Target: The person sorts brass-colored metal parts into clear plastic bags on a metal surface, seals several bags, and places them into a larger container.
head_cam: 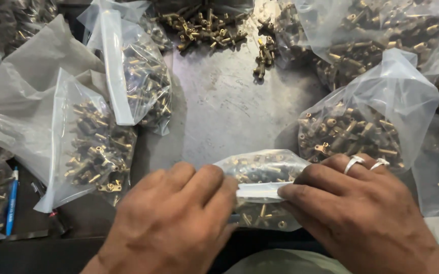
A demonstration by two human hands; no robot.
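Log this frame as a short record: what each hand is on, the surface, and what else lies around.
left hand: fingertips pinch the folded white top edge of the small clear bag
right hand: pinches the same fold from the other side; two silver rings on its fingers
small clear bag: holds brass fittings, lies at the near edge of the grey metal table
around: more filled bags left and right; loose brass fittings at the far side
far left: blue pen
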